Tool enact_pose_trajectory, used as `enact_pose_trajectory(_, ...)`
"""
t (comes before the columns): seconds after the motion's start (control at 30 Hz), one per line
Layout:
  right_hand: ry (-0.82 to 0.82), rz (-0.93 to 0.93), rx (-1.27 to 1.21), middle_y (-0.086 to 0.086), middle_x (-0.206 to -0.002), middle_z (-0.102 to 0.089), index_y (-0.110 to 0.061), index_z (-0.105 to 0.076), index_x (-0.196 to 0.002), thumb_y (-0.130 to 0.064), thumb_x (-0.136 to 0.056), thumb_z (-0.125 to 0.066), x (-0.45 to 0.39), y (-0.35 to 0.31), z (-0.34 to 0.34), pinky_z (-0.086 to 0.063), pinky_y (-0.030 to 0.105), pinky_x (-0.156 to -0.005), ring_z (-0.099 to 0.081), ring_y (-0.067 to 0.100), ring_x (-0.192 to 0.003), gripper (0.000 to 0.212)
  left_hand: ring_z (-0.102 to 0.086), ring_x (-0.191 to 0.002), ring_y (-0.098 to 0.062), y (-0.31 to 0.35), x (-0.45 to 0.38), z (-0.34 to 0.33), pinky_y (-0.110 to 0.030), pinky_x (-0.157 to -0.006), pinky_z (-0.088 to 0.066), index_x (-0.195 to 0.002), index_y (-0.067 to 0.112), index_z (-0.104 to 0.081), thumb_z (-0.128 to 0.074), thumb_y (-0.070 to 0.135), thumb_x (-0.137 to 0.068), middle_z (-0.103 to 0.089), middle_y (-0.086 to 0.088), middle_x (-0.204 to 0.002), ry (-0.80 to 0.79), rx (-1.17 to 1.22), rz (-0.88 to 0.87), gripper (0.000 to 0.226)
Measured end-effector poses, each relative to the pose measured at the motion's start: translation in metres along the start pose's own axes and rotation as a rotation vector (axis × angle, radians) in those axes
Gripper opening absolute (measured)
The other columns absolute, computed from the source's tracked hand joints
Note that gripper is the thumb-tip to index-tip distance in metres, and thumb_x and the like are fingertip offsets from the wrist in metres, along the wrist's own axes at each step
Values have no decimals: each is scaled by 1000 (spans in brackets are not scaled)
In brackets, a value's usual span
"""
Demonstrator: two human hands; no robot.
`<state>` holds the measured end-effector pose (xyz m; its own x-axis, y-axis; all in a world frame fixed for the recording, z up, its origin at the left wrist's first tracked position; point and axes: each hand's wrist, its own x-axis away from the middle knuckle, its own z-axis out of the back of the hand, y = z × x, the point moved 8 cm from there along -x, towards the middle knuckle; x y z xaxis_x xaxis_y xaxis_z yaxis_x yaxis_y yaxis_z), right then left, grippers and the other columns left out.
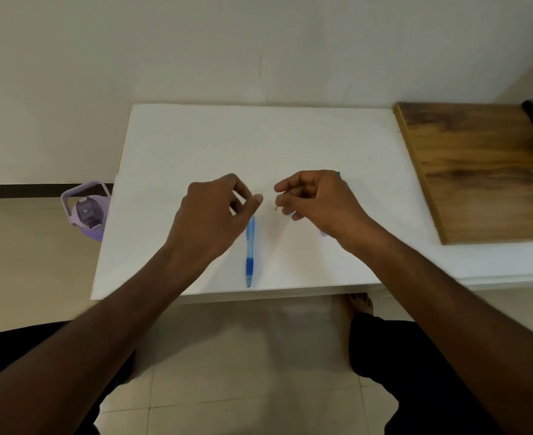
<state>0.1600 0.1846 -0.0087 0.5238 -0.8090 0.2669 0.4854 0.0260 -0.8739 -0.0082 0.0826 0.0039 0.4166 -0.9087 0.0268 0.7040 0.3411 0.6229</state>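
The blue pen [250, 252] is lying on the white table [259, 142], pointing its tip toward the near edge, its top end tucking just under the left hand [215, 211]. That hand is hovering right over the pen's far end, curling its fingers in with the thumb sticking out to the right; whether it is pinching anything, I cannot tell. Just to the right of the pen's top, the right hand [315, 202] is bunching its fingers and gripping a thin piece [277, 208], a small pale tip poking out below the fingertips. What that piece is, the blur is not letting me say. The two hands are sitting close together above the pen's far end, thumbs facing, not touching. Well to the right of the pen, a wooden board [478, 171] is resting on the tabletop. Far left of the pen, off the table's edge, a purple bottle [88, 215] is standing on the floor.
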Motion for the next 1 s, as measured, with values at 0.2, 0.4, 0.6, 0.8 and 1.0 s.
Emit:
enact_pose_trajectory(0.2,73,-126,-289,11,-96,-81,-7,-76,-109,-9,-95,-75,-1,9,9,-65,32,-77,-81,23,-84,14,-68,-79,-17,-3,14,-40,-31,-77,-61,-108,19,-65,-69,64,-90,-69,-1,-96,-192,-379,43,49)
enact_pose_trajectory(0.4,52,-169,-390,12,-95,-81,-4,-72,-108,-9,-98,-72,0,7,4,-67,34,-77,-82,27,-84,11,-66,-73,-15,-3,15,-54,-24,-72,-50,-113,17,-65,-76,51,-92,-65,3,-87,-222,-271,106,41)
enact_pose_trajectory(0.6,91,-137,-472,14,-93,-82,-4,-69,-106,-10,-101,-68,2,0,18,-66,33,-76,-81,29,-86,8,-72,-72,-2,32,18,-31,-14,-80,-55,-119,23,-67,-77,32,-94,-73,14,-83,-117,53,-119,28)
enact_pose_trajectory(0.8,143,-26,-497,11,-92,-82,-6,-69,-108,-16,-102,-67,0,-14,25,-65,33,-76,-80,26,-82,12,-73,-75,-2,36,21,0,-5,-68,-48,-111,24,-70,-76,25,-94,-73,17,-90,44,196,-207,17)
enact_pose_trajectory(1.0,113,48,-395,8,-90,-83,1,-65,-113,-17,-104,-63,-2,-23,16,-64,30,-71,-79,24,-78,20,-72,-77,2,27,16,5,-8,-71,-48,-110,30,-70,-75,31,-94,-73,21,-93,73,181,-196,17)
